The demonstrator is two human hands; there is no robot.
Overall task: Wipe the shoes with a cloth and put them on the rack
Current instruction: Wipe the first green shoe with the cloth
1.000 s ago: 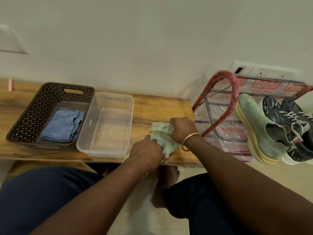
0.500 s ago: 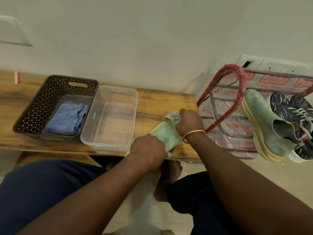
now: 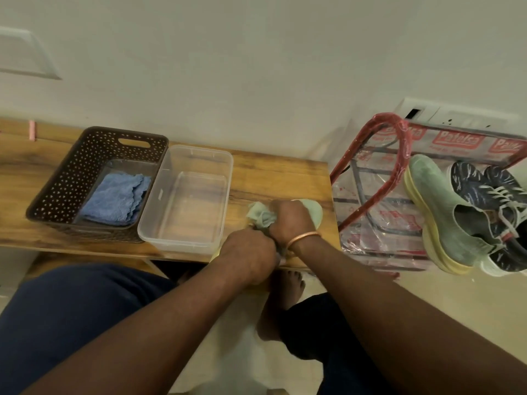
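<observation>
Fingers [image 3: 276, 207] round bunched cloth [image 3: 258, 214] — pale green

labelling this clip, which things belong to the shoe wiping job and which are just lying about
In the job: left hand, right hand, green cloth, green shoe in hand, rack, green shoe on rack, dark sneakers.
Lying about: brown basket, blue cloth, clear tub.

Wooden bench [image 3: 285, 178] against pale wall [image 3: 256, 67]

Left hand [image 3: 248, 258] gripping, right hand [image 3: 291, 220] clenched
</observation>
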